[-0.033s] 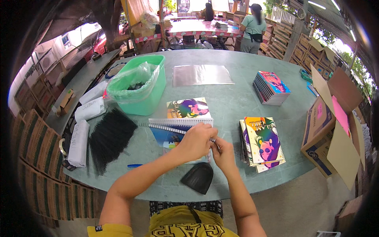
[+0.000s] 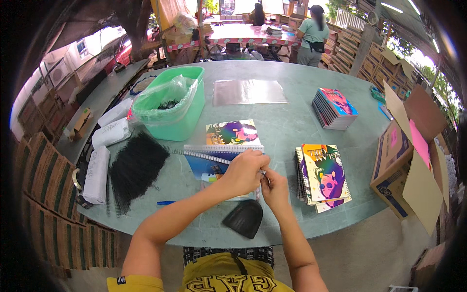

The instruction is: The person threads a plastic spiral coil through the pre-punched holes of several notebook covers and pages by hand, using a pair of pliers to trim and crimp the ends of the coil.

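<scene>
A blue-covered notebook [image 2: 200, 165] lies in front of me, with a row of punched holes along its far edge. Slanting across it is a spiral binding coil [image 2: 209, 158], its dark left end reaching toward a pile of black coils [image 2: 138, 168]. My left hand [image 2: 247, 168] is closed over the notebook's right part. Against it, my right hand [image 2: 275, 187] is pinched shut; whatever sits between its fingertips is hidden. Behind the notebook shows a colourful cover [image 2: 232, 131]. A black dome-shaped piece [image 2: 244, 219] and a blue pen [image 2: 166, 203] lie nearer me.
Spiral notebooks [image 2: 323, 177] are stacked at right, another stack [image 2: 334, 108] farther back. An open carton [image 2: 394, 151] stands at the right edge. A green bin [image 2: 189, 109] lined with plastic, white rolled packs [image 2: 97, 175] and a clear sheet [image 2: 250, 92] are around. A person [image 2: 313, 36] stands beyond.
</scene>
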A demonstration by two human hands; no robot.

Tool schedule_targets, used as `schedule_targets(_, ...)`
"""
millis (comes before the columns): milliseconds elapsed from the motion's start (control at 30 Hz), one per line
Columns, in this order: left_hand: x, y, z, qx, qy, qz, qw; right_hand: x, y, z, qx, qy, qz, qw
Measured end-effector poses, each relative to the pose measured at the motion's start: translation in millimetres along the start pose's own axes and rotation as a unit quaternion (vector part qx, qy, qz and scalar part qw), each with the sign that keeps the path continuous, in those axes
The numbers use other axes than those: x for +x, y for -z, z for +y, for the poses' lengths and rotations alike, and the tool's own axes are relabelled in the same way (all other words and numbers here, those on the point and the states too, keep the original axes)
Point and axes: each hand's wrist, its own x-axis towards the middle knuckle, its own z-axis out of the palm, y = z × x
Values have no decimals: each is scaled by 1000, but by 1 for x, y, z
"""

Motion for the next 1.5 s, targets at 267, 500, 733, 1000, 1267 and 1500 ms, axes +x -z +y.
schedule_targets(267,-65,33,-3,52,-81,118,988,18,19,0,194,-82,-86,974)
schedule_targets(500,-244,35,-121,170,170,-143,960,44,27,11,133,-45,-129,982)
schedule_targets(733,-230,48,-86,-129,348,51,927,80,-22,-82,-191,130,-342,911)
schedule_targets(1000,-163,73,-63,-343,395,33,852,88,-100,-115,-11,112,-339,934)
schedule_targets(1267,-157,72,-81,-37,319,15,947,83,-108,-106,-50,122,-256,958)
schedule_targets(1500,-154,79,-74,-774,351,-36,526,77,-112,-98,-97,111,-215,966)
